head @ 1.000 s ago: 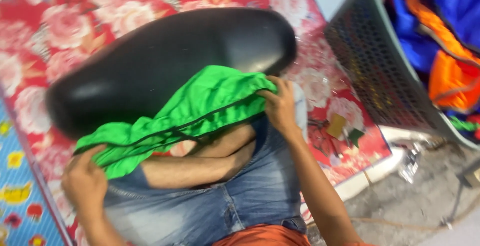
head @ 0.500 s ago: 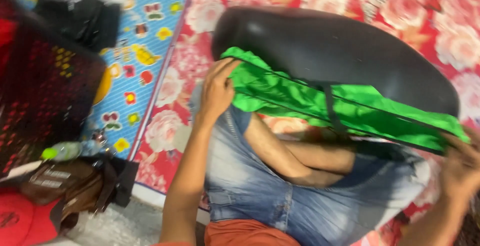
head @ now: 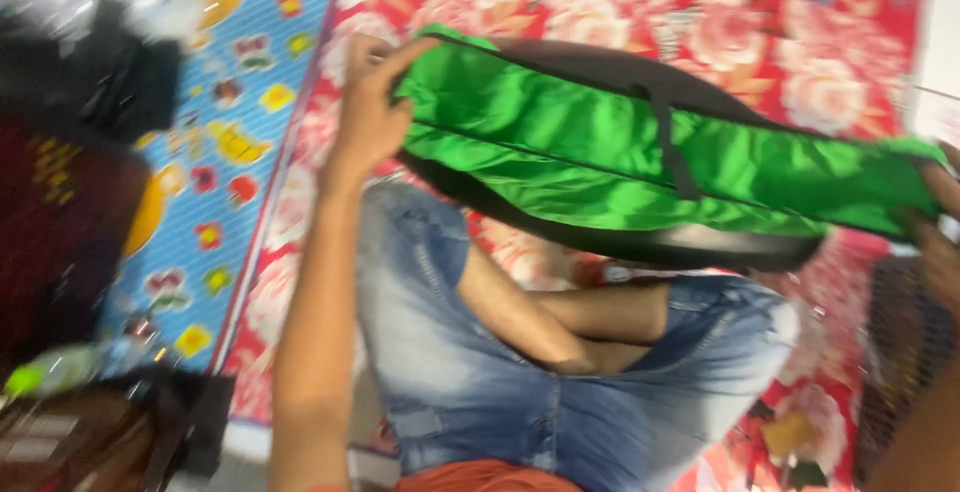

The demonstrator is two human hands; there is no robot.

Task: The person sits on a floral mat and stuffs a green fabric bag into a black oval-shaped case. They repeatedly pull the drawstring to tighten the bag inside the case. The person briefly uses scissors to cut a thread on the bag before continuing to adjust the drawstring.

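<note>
Both hands' grip: green cover (head: 640, 157) ends.

You have no signs or screens in view, and no label you could make out. At the lower left edge a small green-and-clear bottle (head: 45, 370) lies blurred on the floor beside a brown bag (head: 70, 447), near the edge of the blue patterned mat (head: 215, 202). At the lower right, on the red flowered mat (head: 800, 42), sits a small yellowish packet (head: 787, 434), too blurred for you to tell its shape exactly.
</note>
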